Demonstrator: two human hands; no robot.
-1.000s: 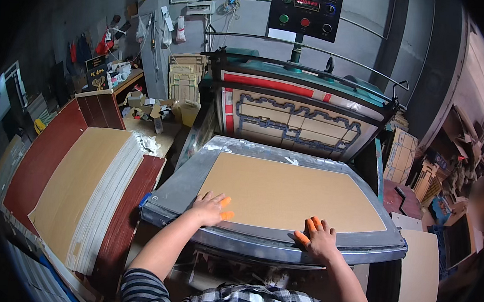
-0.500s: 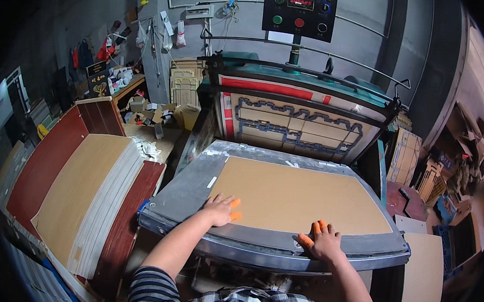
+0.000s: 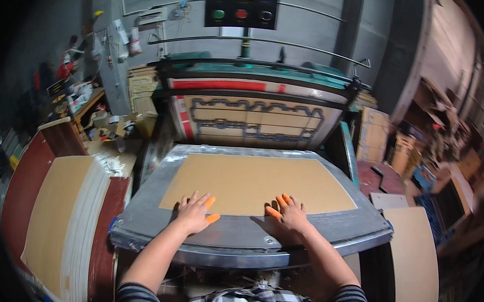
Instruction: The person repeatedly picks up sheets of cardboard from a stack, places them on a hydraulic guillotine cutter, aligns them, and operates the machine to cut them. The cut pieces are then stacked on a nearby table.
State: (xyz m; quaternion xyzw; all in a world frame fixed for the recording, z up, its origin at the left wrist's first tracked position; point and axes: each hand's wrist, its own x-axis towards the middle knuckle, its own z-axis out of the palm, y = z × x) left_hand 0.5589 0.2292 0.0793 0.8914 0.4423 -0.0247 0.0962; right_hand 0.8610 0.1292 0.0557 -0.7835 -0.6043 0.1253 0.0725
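Note:
A tan cardboard sheet (image 3: 256,183) lies flat on the grey metal bed (image 3: 236,232) of a press. My left hand (image 3: 194,212) rests on its near left edge, fingers spread, orange covers on the thumb and a finger. At the near edge farther right, my right hand (image 3: 289,213) is also spread, with orange covers on the thumb and fingers. Neither hand grips anything. Behind the bed the raised press plate carries a die board (image 3: 255,119) with dark outlined shapes.
Left of the press stands a stack of tan sheets (image 3: 55,211) between red-brown boards. Another tan sheet (image 3: 414,258) lies at the right. A control panel (image 3: 241,5) with coloured buttons hangs above the press. Cardboard scraps (image 3: 443,117) are heaped at far right.
The sheet has slid left and away from the bed's front edge, covering a white strip seen before. Both hands have moved with it. The view has turned right.

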